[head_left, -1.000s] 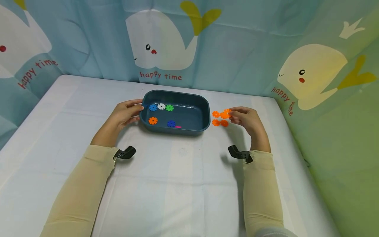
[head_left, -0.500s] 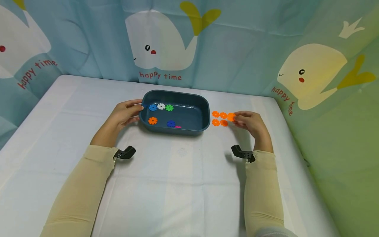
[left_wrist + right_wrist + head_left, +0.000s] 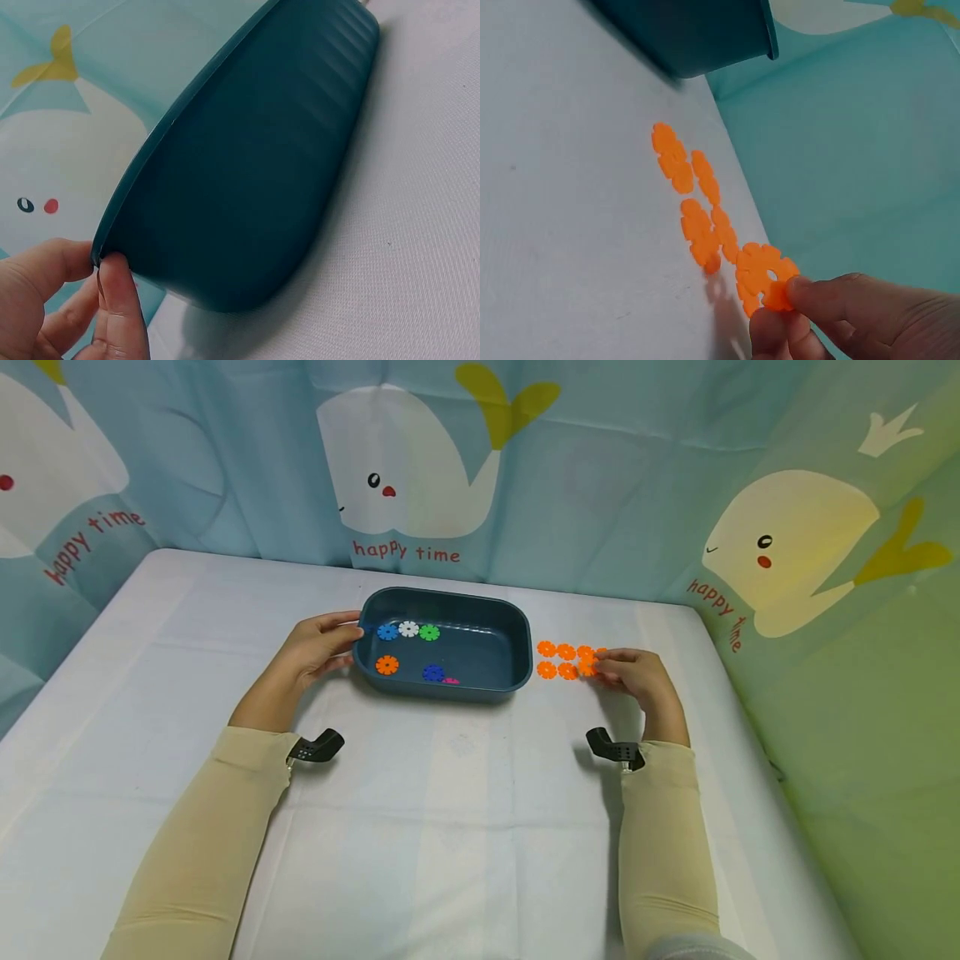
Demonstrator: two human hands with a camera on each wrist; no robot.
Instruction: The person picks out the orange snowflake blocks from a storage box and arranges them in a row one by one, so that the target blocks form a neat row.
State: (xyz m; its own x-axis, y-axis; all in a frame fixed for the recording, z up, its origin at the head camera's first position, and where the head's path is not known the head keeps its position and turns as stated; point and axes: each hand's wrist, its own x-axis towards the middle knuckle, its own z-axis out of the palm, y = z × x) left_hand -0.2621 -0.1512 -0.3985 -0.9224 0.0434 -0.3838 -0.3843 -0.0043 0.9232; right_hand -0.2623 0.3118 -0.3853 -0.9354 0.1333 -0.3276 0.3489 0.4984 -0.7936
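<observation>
My left hand (image 3: pixel 321 646) pinches the left rim of a dark blue-green plastic basin (image 3: pixel 442 692); the left wrist view shows thumb and finger on its lip (image 3: pixel 120 196). My right hand (image 3: pixel 637 678) holds an orange snowflake disc (image 3: pixel 751 261) by its edge between thumb and fingers. That disc is tilted close over the table, beside two short rows of flat orange discs (image 3: pixel 547 670) to the right of the basin. The far-row disc nearest my right hand is partly hidden by the fingers.
Inside the basin lie a light blue disc (image 3: pixel 387 632), a white disc (image 3: pixel 408 629), a green disc (image 3: pixel 429 632), an orange disc (image 3: pixel 387 665), a dark blue disc (image 3: pixel 433 672) and a partly hidden pink one (image 3: pixel 451 681). A whale-print curtain (image 3: pixel 600 485) stands behind the white-covered table (image 3: pixel 450 827).
My right hand has set orange discs down at the right end of the far row, then come slightly toward the near row with another disc. The left hand stays on the basin.
</observation>
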